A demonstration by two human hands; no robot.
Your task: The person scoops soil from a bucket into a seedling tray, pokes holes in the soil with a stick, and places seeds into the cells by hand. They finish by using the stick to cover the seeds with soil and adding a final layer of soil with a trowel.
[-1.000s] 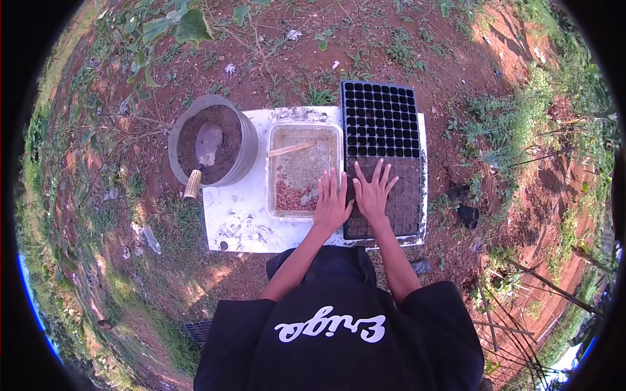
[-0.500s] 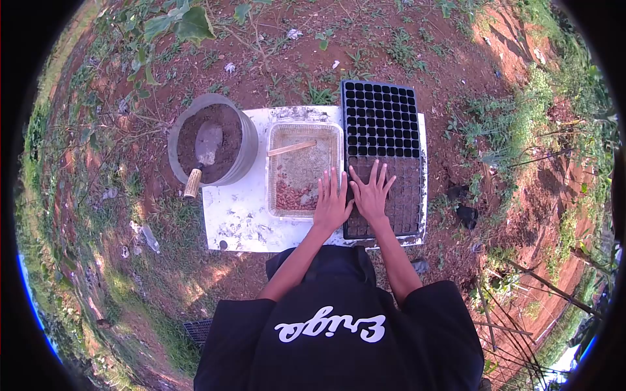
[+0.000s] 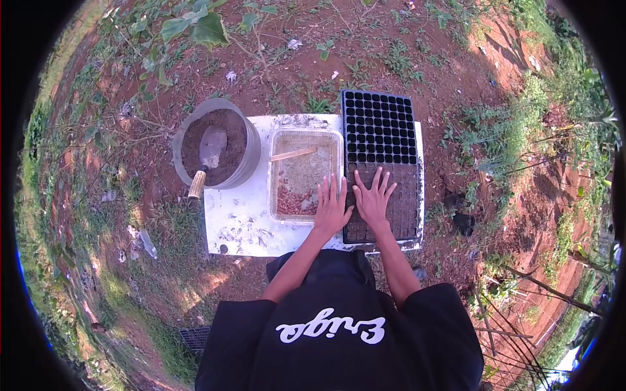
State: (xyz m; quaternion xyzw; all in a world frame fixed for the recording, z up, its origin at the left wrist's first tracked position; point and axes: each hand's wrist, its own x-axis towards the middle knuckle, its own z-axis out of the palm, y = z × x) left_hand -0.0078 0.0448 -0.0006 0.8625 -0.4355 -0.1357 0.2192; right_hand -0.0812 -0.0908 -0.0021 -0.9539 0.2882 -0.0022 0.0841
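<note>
A black seedling tray [image 3: 380, 127] lies along the right side of a white board. Its far cells are bare and dark, while the near part is filled with brown soil [image 3: 401, 195]. My right hand [image 3: 373, 203] rests over the soil-filled cells, fingers spread and palm down. Beside it, my left hand [image 3: 332, 210] lies flat with fingers stretched, between the tray's left edge and a clear plastic basin [image 3: 274, 169]. Reddish seeds [image 3: 295, 201] are gathered at the basin's near end, and a flat wooden stick [image 3: 293, 154] lies across its far part. Neither hand holds anything.
On the left of the white board [image 3: 241, 228] stands a grey bucket [image 3: 251, 153] of dark soil with a trowel [image 3: 212, 148] in it, its handle over the rim. Another dark tray [image 3: 195, 337] lies on the ground at lower left. Leafy branches [image 3: 208, 29] hang at upper left.
The view has shifted slightly, so the board and its things appear a little lower. Both hands stay flat in nearly the same places.
</note>
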